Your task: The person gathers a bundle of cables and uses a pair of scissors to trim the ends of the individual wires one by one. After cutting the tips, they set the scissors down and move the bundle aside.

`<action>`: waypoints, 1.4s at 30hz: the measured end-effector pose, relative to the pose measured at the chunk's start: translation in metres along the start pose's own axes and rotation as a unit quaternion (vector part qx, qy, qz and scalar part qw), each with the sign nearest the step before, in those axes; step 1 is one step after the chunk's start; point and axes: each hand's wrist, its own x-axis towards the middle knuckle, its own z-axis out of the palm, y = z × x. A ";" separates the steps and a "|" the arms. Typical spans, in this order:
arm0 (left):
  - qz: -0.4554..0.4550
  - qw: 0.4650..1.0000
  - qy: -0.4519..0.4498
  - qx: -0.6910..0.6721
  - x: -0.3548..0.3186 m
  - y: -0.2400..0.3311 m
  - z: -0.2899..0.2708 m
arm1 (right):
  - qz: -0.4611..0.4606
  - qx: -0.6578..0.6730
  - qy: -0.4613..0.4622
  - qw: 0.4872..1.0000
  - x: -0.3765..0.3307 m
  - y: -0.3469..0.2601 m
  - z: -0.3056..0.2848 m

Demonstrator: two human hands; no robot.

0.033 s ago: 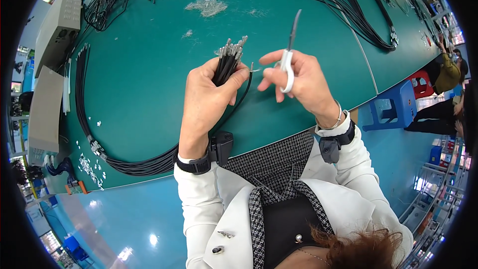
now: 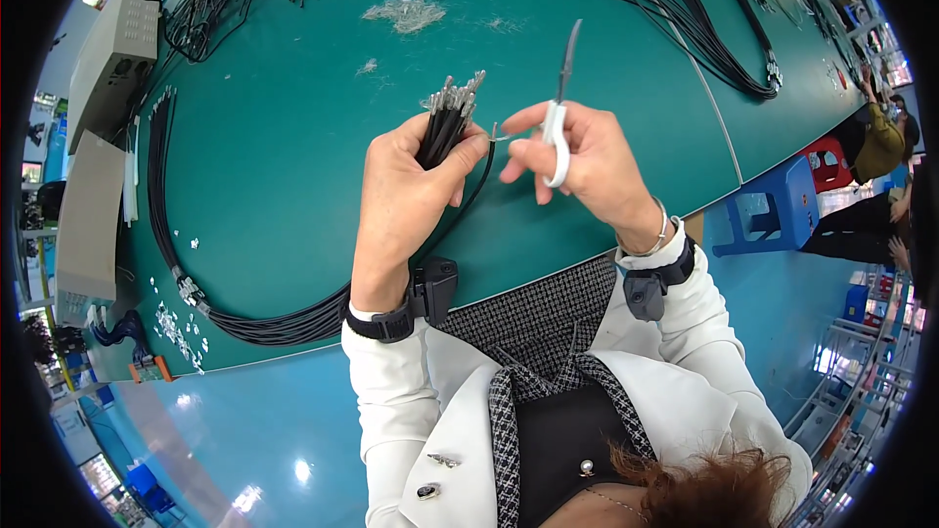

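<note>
My left hand (image 2: 399, 181) is closed round a bundle of black cables (image 2: 445, 137), their stripped silvery ends pointing up and away from me. One thin black cable (image 2: 482, 179) stands apart on the right of that hand, with bare pale strands at its tip. White-handled scissors (image 2: 557, 142) hang in my right hand (image 2: 599, 161), their dark blades pointing away from me. The thumb and index finger of that hand are close to the single cable's tip; whether they touch the strands I cannot tell. The bundle curves left and back across the table to another set of ends.
Clipped strands lie in a pile (image 2: 406, 14) on the green table (image 2: 313, 127). White scraps (image 2: 178, 332) are scattered near its left edge. Further cable bundles (image 2: 704, 29) lie at the back. Beige equipment boxes (image 2: 117, 59) stand left, a blue stool (image 2: 778, 205) right.
My right hand has moved slightly left with the scissors, bringing its fingertips nearer the single cable's tip. My left hand and the bundle have stayed put.
</note>
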 end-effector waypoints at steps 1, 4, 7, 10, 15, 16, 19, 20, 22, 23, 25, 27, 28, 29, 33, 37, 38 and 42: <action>-0.001 1.000 -0.001 0.002 0.000 -0.001 0.000 | 0.010 0.011 -0.020 1.000 -0.001 -0.001 0.004; -0.001 1.000 -0.002 0.007 0.000 -0.001 0.001 | -0.018 -0.027 -0.016 0.999 0.000 0.009 0.009; -0.004 1.000 -0.010 0.022 0.001 -0.001 0.001 | -0.029 -0.057 -0.015 0.998 0.001 0.008 0.008; -0.003 1.000 -0.006 0.018 0.000 0.000 0.000 | -0.018 -0.081 -0.018 0.996 -0.001 0.004 0.001; -0.003 1.000 -0.004 0.021 0.000 -0.002 -0.001 | -0.013 -0.060 0.003 0.998 -0.002 0.000 -0.004; -0.003 1.000 -0.002 0.020 0.000 -0.002 -0.001 | -0.010 -0.051 0.009 0.999 -0.003 -0.003 -0.002; -0.002 1.000 -0.007 0.019 0.000 0.000 0.000 | -0.010 -0.038 0.005 0.999 -0.002 -0.001 0.003; -0.002 1.000 -0.008 0.019 0.000 -0.001 0.000 | -0.012 -0.034 -0.006 0.999 0.000 0.002 0.005; -0.004 1.000 -0.012 0.017 0.000 -0.001 0.001 | -0.014 -0.030 -0.015 0.999 0.000 0.005 0.005; -0.005 1.000 -0.012 0.016 -0.001 -0.002 0.000 | -0.020 -0.036 -0.017 0.999 0.001 0.007 0.005; -0.004 1.000 -0.010 0.018 -0.001 -0.002 0.000 | -0.033 -0.046 -0.021 0.998 0.003 0.009 0.003; -0.001 1.000 -0.009 0.022 -0.001 0.000 0.001 | -0.016 -0.035 -0.030 0.999 0.005 0.007 -0.002; 0.000 1.000 -0.010 0.021 -0.001 0.000 0.000 | 0.001 -0.022 -0.037 0.999 0.006 0.006 -0.004; -0.006 1.000 -0.013 0.020 -0.002 0.001 -0.001 | 0.018 -0.008 -0.044 0.999 0.006 0.006 -0.007; -0.005 1.000 -0.015 -0.003 0.000 -0.002 -0.002 | 0.103 0.007 -0.062 0.993 -0.002 0.000 -0.022; 0.019 0.999 0.006 -0.047 0.003 -0.007 -0.003 | 0.112 -0.002 -0.149 0.982 -0.018 -0.002 -0.024; 0.023 0.998 0.013 -0.055 0.004 -0.007 -0.004 | 0.111 -0.004 -0.148 0.983 -0.020 -0.001 -0.024; 0.028 0.997 0.033 -0.062 0.008 -0.008 -0.004 | 0.105 -0.045 -0.183 0.976 -0.027 0.009 -0.023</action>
